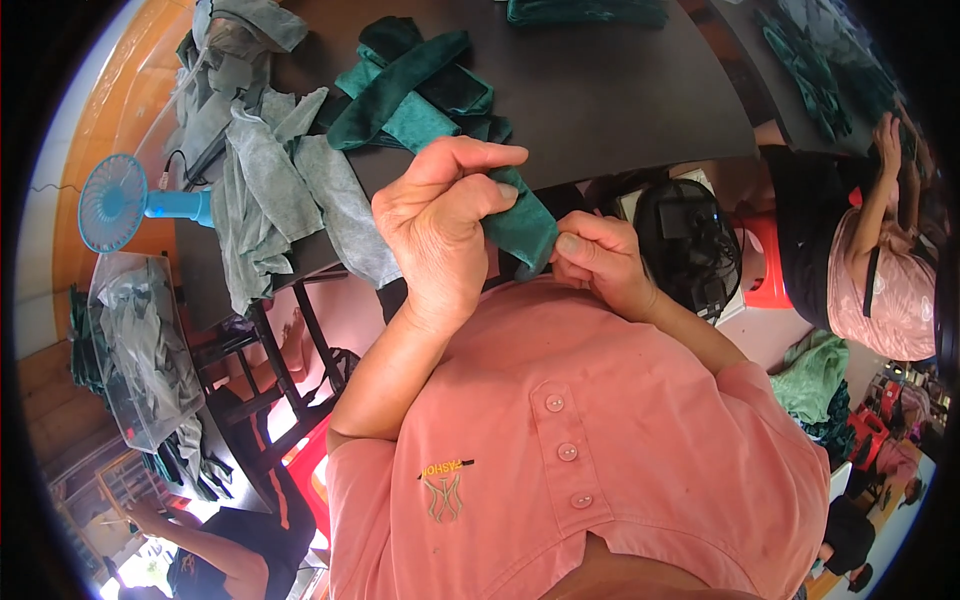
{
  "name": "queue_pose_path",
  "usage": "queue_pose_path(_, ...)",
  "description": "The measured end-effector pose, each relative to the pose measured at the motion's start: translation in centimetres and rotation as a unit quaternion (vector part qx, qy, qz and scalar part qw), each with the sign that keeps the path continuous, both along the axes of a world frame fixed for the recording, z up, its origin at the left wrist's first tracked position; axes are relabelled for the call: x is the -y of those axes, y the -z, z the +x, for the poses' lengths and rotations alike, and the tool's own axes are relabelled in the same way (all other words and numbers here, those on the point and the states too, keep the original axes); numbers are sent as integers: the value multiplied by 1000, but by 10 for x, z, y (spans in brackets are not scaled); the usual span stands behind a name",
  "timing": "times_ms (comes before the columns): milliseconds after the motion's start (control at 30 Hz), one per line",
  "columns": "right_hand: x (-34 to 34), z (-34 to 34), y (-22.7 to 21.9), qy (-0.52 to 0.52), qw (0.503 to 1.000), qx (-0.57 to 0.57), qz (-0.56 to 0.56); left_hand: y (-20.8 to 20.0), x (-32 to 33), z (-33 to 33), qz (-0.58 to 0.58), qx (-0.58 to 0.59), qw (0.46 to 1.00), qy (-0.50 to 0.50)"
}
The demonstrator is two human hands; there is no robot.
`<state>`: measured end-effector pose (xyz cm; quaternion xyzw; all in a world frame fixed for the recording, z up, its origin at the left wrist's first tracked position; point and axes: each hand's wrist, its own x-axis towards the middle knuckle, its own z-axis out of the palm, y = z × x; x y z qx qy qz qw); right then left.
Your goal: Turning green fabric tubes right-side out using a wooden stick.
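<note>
A small green velvet fabric piece [523, 232] hangs between my two hands, in front of my chest. My left hand [437, 215] holds its upper left side under the thumb, with the index finger stretched out above. At the lower right edge of the cloth, my right hand [605, 258] is closed in a pinch. Just beyond my hands, a loose pile of dark green velvet strips [408, 92] lies crossed on the dark table [610, 95]. Crumpled grey-green fabric pieces [268, 185] lie to the left and droop over the table's near edge.
A blue fan [112, 203] stands out at the left, above a clear bin [145, 345] of grey cloth. Folded green fabric [585, 11] sits at the far edge. Rightward are a black bag [688, 240] and a red stool [766, 262]. Other people work on both sides.
</note>
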<state>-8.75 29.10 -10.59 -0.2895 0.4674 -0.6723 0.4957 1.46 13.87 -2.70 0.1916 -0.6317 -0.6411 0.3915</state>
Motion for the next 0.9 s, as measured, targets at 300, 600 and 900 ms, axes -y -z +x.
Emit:
queue_pose_path(300, 0, -3, -5, -35, 999, 41, 4, 12, -8, -2, -123, 16, 992, -19)
queue_pose_path(600, -3, -4, -2, -46, 985, 164, -13, 30, -11, -13, -99, 14, 995, -15)
queue_pose_path(900, -6, -5, -1, -50, 974, 215, -50, 20, -14, -15, -8, 15, 1000, 5)
